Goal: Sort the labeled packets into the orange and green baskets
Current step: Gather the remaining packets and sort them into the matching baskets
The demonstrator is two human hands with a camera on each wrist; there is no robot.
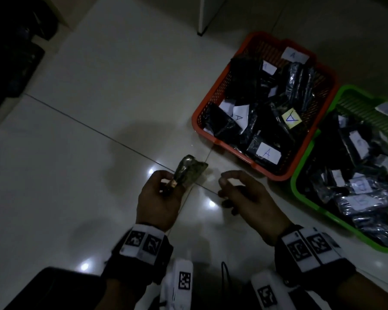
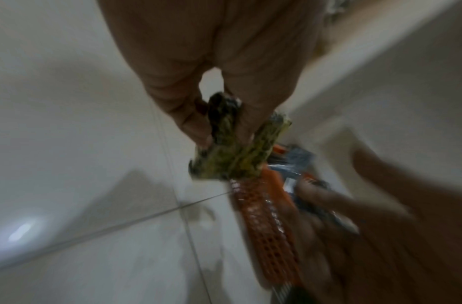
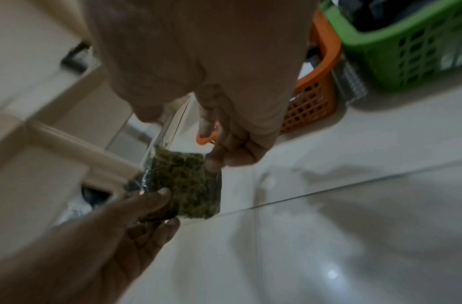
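Above the tiled floor [image 1: 99,130], left hand [image 1: 159,202] pinches a packet [image 1: 189,173]; right hand [image 1: 249,198] hovers beside it, loosely curled, holding nothing. Label unreadable; next: identify it, choose orange basket [image 1: 213,95] or green basket [image 1: 300,175].

Glossy pale floor tiles [image 1: 103,90] with dark grout lines showed small light reflections. White furniture leg [image 1: 202,16] stood beyond. Room was dim.
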